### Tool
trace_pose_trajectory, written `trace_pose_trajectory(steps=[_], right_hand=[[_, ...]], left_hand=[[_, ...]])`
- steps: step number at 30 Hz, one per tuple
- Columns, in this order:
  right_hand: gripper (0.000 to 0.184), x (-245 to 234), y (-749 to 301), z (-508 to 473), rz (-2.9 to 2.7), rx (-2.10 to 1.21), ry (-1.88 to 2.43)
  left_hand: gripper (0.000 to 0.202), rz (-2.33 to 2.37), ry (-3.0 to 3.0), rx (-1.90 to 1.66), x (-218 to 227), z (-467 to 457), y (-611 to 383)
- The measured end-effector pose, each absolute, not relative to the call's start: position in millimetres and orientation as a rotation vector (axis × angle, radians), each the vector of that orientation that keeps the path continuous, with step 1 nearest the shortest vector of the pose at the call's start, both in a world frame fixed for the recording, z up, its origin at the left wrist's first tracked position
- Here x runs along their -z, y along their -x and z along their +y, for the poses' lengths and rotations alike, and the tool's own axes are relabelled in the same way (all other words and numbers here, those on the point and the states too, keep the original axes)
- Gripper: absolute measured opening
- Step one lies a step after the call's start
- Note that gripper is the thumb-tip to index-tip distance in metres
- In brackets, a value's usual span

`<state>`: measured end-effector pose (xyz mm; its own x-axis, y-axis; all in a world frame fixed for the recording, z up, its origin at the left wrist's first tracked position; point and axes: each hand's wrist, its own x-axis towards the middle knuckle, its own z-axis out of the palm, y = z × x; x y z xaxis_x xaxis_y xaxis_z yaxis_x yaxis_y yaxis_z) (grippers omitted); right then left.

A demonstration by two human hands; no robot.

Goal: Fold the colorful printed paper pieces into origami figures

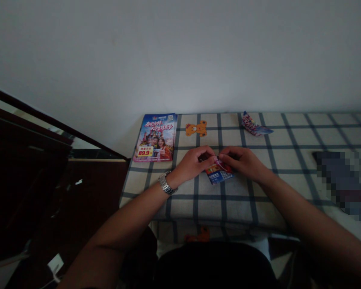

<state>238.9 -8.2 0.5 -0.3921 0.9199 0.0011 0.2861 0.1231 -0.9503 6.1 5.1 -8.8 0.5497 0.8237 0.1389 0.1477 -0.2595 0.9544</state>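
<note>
Dark clothing (213, 267) bottom centre; left hand (197, 163), right hand (244, 162) pinch printed paper (215, 177) mid-frame; likely light, easily creased; grip edges.

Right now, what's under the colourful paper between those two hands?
The checked tablecloth shows around the paper held by the left hand and right hand; whatever lies directly beneath is hidden.

Exposure: dim, cool, diffuse; light direction cannot be told | wall (180, 60) flatly greyed, dulled towards corners | dark furniture (33, 180) at left sunk in shadow | cloth (243, 206) shaded along its front | watch (167, 184) faintly glinting | small print on held paper (215, 177) softened | far-right object (339, 172) masked by pixel blocks | forearms (313, 218) stretched edgeward
</note>
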Motion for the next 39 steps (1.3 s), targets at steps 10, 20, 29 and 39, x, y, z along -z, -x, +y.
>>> trace_pose_trajectory(steps=[10, 20, 29, 39], right_hand=[[0.035, 1.9, -240.8, -8.6, -1.889, -1.217, 1.179], [0.038, 0.6, -241.9, -7.9, -1.993, -1.147, 1.169], [0.042, 1.7, -244.1, -7.4, -2.027, -1.117, 1.166], [0.034, -1.0, -244.7, -5.2, -1.881, -1.23, 1.182]], left_hand=[[0.029, 0.835, -1.746, -0.796, 5.3, 4.0, -6.3], [0.026, 0.799, -1.774, -0.772, 1.5, 2.3, -7.4], [0.026, 0.801, -1.772, -0.771, 1.9, 3.5, -7.4], [0.025, 0.86, -1.781, -0.873, 3.3, 7.5, -2.8]])
